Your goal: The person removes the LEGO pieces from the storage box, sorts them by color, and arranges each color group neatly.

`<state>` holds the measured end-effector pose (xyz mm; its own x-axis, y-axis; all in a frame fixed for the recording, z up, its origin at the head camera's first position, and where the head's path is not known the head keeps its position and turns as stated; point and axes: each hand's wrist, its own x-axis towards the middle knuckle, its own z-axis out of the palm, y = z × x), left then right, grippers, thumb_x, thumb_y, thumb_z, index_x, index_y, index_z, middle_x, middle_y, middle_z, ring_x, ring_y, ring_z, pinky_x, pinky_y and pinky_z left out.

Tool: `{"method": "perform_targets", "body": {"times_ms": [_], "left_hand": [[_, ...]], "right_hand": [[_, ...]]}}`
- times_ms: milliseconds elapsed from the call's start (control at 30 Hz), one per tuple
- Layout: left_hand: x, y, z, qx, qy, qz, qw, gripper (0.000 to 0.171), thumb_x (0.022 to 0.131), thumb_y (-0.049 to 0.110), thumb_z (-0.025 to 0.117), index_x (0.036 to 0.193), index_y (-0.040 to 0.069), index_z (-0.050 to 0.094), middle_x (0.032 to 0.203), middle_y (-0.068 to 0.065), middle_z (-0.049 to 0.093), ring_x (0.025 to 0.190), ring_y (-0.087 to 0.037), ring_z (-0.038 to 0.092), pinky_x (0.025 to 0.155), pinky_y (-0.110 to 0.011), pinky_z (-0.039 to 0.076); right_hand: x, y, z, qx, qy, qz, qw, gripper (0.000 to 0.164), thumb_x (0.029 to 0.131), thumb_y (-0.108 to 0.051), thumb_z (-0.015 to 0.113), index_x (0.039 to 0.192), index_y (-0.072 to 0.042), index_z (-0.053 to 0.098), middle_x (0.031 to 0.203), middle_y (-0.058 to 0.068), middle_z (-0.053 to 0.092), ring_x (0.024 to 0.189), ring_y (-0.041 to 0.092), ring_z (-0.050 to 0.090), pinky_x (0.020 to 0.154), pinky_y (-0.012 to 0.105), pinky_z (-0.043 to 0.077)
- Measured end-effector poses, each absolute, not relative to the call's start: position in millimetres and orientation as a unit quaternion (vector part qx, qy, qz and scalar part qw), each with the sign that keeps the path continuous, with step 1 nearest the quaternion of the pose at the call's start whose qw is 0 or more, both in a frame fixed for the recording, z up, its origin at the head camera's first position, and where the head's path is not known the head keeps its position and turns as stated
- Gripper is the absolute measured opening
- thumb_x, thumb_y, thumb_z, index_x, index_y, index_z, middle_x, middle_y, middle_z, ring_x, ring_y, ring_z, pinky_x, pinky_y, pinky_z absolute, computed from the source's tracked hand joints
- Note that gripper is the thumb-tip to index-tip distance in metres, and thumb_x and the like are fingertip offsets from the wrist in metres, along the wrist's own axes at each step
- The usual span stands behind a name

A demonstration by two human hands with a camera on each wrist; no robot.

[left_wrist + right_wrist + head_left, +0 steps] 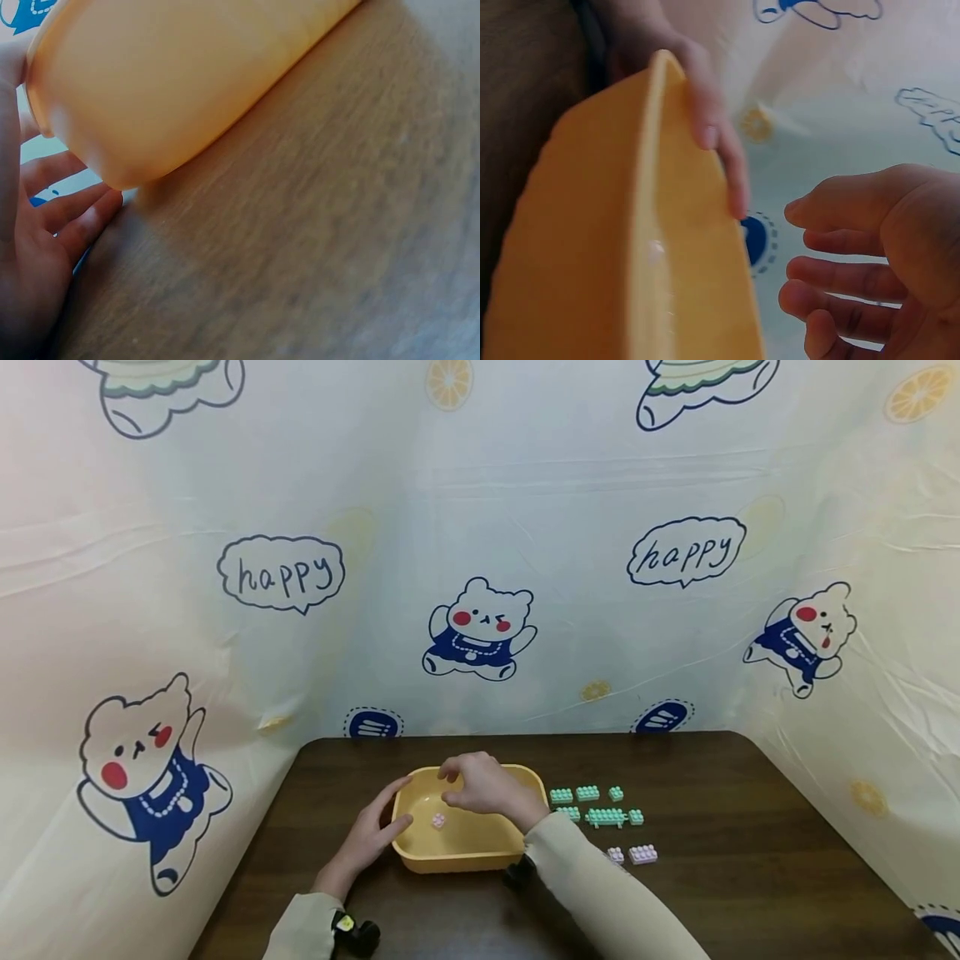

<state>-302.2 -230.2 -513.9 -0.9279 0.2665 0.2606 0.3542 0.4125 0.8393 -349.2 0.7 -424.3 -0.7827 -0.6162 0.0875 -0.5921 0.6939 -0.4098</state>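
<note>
A yellow plastic basin (459,862) stands on the table, with one small pink toy brick (438,821) lying inside toward its left. My left hand (366,837) holds the basin's left side, thumb over the rim and fingers along the outside; the left wrist view shows those fingers by the basin's wall (195,97). Above the basin's far half hovers my right hand (483,787). In the right wrist view that hand (877,262) has loosely bent fingers, with nothing seen between thumb and fingertips.
Right of the basin, several green toy bricks (606,817) lie in two rows on the dark wooden table (720,827). Nearer to me are lilac bricks (642,855), partly hidden by the right sleeve (592,877). A printed curtain (480,510) surrounds the table's back and sides.
</note>
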Motion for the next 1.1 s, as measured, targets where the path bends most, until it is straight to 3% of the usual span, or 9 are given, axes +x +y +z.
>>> {"method": "perform_targets", "body": {"times_ms": [200,400,700,933,1100], "left_hand": [[-301.5,-230.7,-514.5,-0.186,-0.843,-0.502,0.051,0.062,0.096,0.024,0.062,0.149,0.006,0.036,0.152,-0.019,0.038,0.132,-0.04,0.046,0.101,-0.031,0.043],[-301.3,-230.8,-514.3,-0.182,-0.849,-0.493,0.059,0.06,0.095,0.019,0.062,0.148,0.007,0.037,0.152,-0.017,0.04,0.136,-0.036,0.043,0.105,-0.033,0.039],[-302.3,-229.4,-509.8,-0.185,-0.846,-0.497,0.053,0.06,0.096,0.018,0.061,0.149,0.007,0.036,0.153,-0.018,0.038,0.138,-0.037,0.041,0.107,-0.055,0.036],[-302.2,-229.1,-508.5,-0.191,-0.84,-0.506,0.052,0.06,0.096,0.016,0.06,0.149,0.005,0.035,0.152,-0.021,0.037,0.135,-0.04,0.043,0.105,-0.057,0.038],[-300.7,-229.2,-510.0,-0.183,-0.841,-0.508,0.046,0.06,0.096,0.018,0.061,0.149,0.006,0.035,0.153,-0.021,0.037,0.134,-0.04,0.044,0.104,-0.056,0.039]], "right_hand": [[-353.7,-15.5,-442.9,-0.333,0.916,-0.214,0.061,0.033,0.086,-0.026,0.074,0.116,-0.014,0.069,0.108,0.005,0.07,0.084,0.008,0.059,0.073,0.022,0.051],[-356.6,-26.0,-460.3,-0.335,0.92,-0.193,0.067,0.033,0.085,-0.025,0.074,0.115,-0.014,0.069,0.108,0.004,0.071,0.085,0.009,0.063,0.072,0.023,0.052],[-359.6,-35.4,-471.8,-0.332,0.932,-0.128,0.074,0.029,0.084,-0.025,0.074,0.113,-0.019,0.071,0.106,-0.001,0.07,0.089,0.011,0.064,0.074,0.026,0.052],[-360.5,-37.3,-472.9,-0.338,0.931,-0.107,0.088,0.025,0.085,-0.021,0.072,0.11,-0.018,0.072,0.085,-0.005,0.067,0.067,0.009,0.054,0.061,0.024,0.046],[-359.2,-38.7,-476.9,-0.351,0.928,-0.095,0.088,0.022,0.085,-0.016,0.07,0.107,-0.018,0.074,0.085,-0.005,0.067,0.064,0.009,0.051,0.06,0.022,0.044]]}}
